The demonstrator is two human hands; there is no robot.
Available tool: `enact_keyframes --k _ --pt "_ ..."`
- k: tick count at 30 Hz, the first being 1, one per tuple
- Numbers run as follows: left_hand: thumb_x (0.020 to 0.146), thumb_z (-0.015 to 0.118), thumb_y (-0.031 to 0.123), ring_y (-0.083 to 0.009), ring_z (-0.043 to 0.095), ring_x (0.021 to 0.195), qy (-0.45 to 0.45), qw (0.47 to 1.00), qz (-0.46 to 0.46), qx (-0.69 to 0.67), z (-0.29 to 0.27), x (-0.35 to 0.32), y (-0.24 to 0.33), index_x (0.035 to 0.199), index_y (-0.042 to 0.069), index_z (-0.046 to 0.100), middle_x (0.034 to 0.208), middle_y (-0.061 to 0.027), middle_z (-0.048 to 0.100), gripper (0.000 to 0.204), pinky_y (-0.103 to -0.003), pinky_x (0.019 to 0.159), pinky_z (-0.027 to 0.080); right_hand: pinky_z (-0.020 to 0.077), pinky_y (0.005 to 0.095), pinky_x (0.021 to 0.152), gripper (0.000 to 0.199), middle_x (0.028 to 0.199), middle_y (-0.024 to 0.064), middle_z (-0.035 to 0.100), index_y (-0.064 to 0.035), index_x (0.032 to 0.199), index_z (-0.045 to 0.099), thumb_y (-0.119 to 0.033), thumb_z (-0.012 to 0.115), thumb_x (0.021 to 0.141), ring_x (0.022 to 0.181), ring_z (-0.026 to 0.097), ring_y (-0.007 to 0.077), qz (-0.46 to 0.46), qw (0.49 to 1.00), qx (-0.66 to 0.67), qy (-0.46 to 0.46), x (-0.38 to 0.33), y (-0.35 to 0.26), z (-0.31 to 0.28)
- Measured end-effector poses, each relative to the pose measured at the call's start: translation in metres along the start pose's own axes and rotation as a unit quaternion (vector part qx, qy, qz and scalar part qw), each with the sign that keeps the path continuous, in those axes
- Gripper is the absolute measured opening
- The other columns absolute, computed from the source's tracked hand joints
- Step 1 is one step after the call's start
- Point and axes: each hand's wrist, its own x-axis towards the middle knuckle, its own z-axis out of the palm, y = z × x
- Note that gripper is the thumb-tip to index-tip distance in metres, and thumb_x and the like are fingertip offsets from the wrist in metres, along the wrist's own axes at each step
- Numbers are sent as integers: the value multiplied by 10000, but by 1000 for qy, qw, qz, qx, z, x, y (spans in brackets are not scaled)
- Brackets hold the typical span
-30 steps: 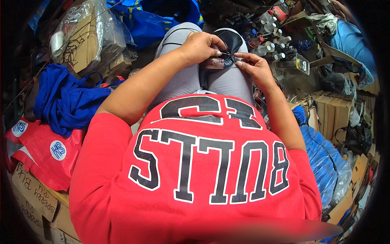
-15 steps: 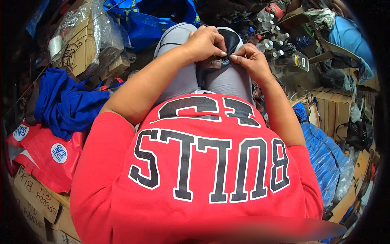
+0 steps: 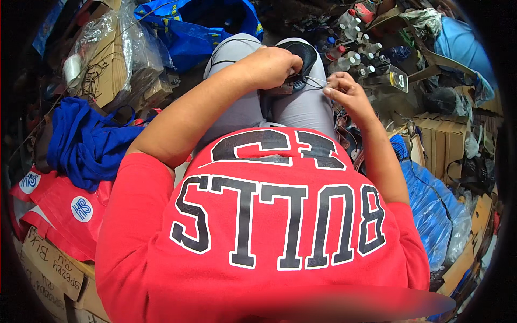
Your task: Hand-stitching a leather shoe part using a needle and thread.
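Gripping black shoe piece [image 3: 301,56]: left hand [image 3: 269,67] closed | right hand [image 3: 344,94] pinching thread [image 3: 315,82]

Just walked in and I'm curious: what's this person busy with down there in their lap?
A seated person in a red shirt is working on a black shoe piece resting on their knees. The left hand presses it down, while the right hand pinches a thin thread running out from it, so it looks like hand stitching. Small bottles, blue bags and cardboard boxes lie all around.
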Motion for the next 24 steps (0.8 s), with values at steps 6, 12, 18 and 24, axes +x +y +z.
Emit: enact_keyframes --k 6,12,18,24 --pt "851 571 127 -340 606 859 -24 997 51 45 -6 7 1 880 59 604 844 -133 640 82 -419 733 471 449 268 765 151 1057 40 511 -24 862 662 -159 697 805 948 531 128 -71 992 -60 80 20 -8 -30" --pt "852 562 152 -323 600 841 -20 995 55 76 -7 1 -6 839 90 604 815 -113 635 77 -444 729 435 449 384 819 119 924 90 627 -99 897 678 -187 659 820 948 593 268 -125 941 -312 44 16 -49 -4" --pt "856 551 165 -317 601 822 -22 990 103 96 -11 2 -8 850 94 593 788 -121 622 83 -434 727 439 371 402 832 95 850 27 658 -149 897 577 -110 539 819 884 604 221 -188 798 -571 -44 19 -61 32" --pt "833 556 137 -334 595 793 -7 989 113 101 -14 -8 -22 832 76 578 766 -130 610 65 -419 690 456 389 381 834 129 882 44 617 -132 910 574 -82 529 800 924 565 253 -224 793 -566 -25 21 -41 26"
